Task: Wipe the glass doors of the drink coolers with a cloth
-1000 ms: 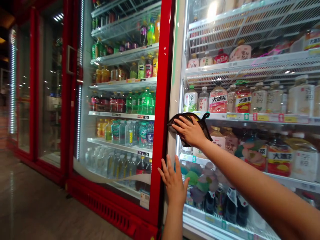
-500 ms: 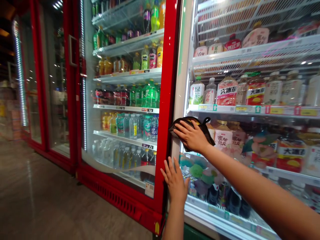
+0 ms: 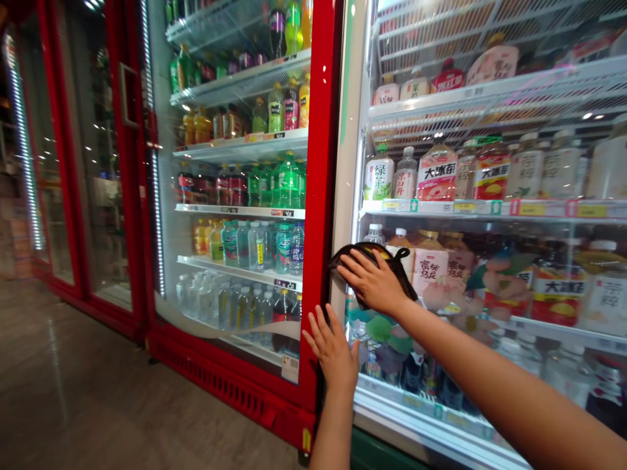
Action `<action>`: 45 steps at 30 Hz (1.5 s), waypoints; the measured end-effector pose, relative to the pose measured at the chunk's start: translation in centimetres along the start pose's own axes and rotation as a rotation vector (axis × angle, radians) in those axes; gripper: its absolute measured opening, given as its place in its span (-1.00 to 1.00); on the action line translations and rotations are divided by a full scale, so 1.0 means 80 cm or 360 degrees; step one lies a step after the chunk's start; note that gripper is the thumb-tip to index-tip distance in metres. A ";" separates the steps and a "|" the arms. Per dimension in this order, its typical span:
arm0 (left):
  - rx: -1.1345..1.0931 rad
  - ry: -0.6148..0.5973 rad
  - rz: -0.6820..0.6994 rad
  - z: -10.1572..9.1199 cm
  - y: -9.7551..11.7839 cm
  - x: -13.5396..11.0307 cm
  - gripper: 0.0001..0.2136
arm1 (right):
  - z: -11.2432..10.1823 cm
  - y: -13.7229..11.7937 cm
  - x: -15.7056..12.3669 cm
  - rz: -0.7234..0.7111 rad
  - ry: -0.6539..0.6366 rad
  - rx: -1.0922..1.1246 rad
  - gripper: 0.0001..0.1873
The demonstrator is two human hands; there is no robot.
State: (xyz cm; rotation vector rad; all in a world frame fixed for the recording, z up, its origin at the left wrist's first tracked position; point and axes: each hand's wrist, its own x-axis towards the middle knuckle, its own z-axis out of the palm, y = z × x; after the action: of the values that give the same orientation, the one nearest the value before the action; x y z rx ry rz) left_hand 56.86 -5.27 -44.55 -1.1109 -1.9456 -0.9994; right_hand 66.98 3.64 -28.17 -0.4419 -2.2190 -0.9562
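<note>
My right hand point(image 3: 375, 284) presses a dark cloth point(image 3: 361, 248) flat against the glass door point(image 3: 494, 274) of a white-framed drinks cooler, near the door's left edge, fingers spread over the cloth. My left hand point(image 3: 333, 352) is open, its palm flat where the red cooler's frame point(image 3: 318, 196) meets this door, just below the cloth. Behind the glass by the cloth stand tea bottles point(image 3: 431, 267) on a shelf.
A red cooler point(image 3: 235, 215) with shelves of water and soda bottles stands to the left, with more red glass doors point(image 3: 98, 163) beyond it. The shelves point(image 3: 490, 207) of the white cooler run off to the right. A shiny tiled floor point(image 3: 73, 391) lies at lower left.
My right hand has slid the cloth down the glass, from the shelf's edge to the bottles below it. My left hand stays on the frame. The view has shifted slightly.
</note>
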 end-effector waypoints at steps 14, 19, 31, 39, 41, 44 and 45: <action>-0.0178 -0.0034 0.0223 -0.009 0.024 0.001 0.15 | -0.003 0.008 -0.117 0.0285 0.0110 -0.0137 -0.34; -0.0228 -0.0082 0.0316 -0.002 0.038 -0.012 0.24 | 0.006 -0.002 -0.125 -0.0103 -0.0024 -0.0101 -0.46; -0.0374 -0.0073 0.0437 0.011 0.086 -0.024 0.27 | -0.011 0.022 -0.217 0.0193 0.0101 -0.0228 -0.43; -0.0434 -0.0134 0.0522 0.011 0.125 -0.029 0.21 | -0.046 0.091 -0.209 0.0642 0.0460 -0.0292 -0.49; -0.0443 -0.0144 0.0542 0.011 0.134 -0.029 0.23 | -0.047 0.086 -0.240 0.0806 0.0635 -0.0251 -0.55; -0.0449 -0.0150 0.0558 0.010 0.149 -0.031 0.24 | -0.040 0.072 -0.269 0.0677 0.0596 -0.0160 -0.59; -0.0448 -0.0143 0.0556 0.010 0.155 -0.032 0.24 | -0.041 0.073 -0.268 0.0564 0.0525 -0.0146 -0.59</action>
State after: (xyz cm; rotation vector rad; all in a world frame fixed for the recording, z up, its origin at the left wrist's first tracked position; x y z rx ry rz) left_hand 68.91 -1.30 -43.54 -1.6136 -1.6304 -1.0612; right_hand 86.91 4.26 -38.46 -0.6446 -1.7347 -0.8698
